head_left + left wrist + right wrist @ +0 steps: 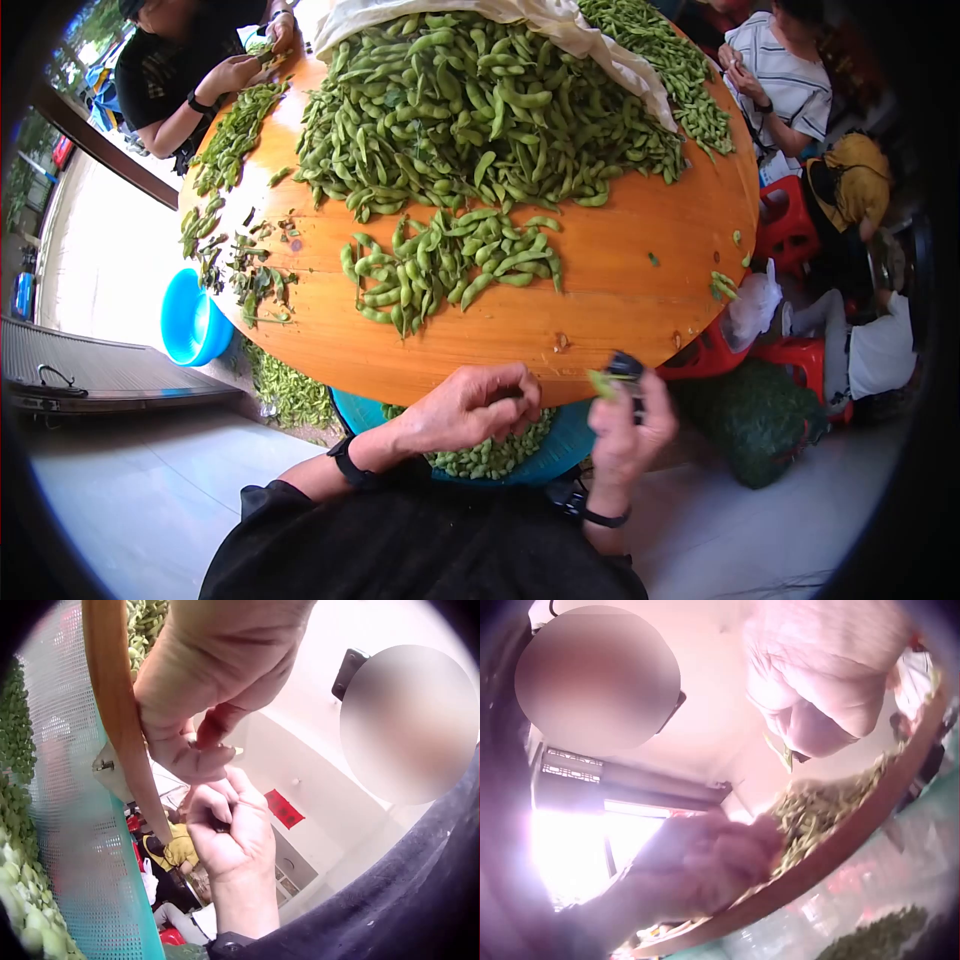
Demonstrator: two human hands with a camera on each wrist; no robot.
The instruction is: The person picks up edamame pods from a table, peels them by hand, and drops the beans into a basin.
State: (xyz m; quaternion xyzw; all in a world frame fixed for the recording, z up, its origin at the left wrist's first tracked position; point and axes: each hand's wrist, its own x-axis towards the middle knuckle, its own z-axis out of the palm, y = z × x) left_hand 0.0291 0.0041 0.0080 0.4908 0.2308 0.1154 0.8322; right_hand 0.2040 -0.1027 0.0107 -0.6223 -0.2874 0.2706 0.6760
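Note:
My left hand (475, 405) is at the near table edge with its fingers bent inward, and nothing shows between them in the head view. To its right, my right hand (628, 430) is raised and blurred. It grips a small black tool (627, 366) together with a green soybean pod (601, 384); the tool's exact kind I cannot tell. In the right wrist view the pod (778, 754) sticks out below the curled fingers. Under both hands a teal mesh basket (568, 432) holds pale green shelled beans (495, 458). A small pile of pods (440, 265) lies on the table in front.
A large heap of pods (470, 110) spills from a white sack (570, 30) on the round wooden table (620, 290). Leaf scraps (260, 280) lie at left. A blue basin (190, 320) stands beyond the left edge. Other people sit around the table, with red stools (785, 225) at right.

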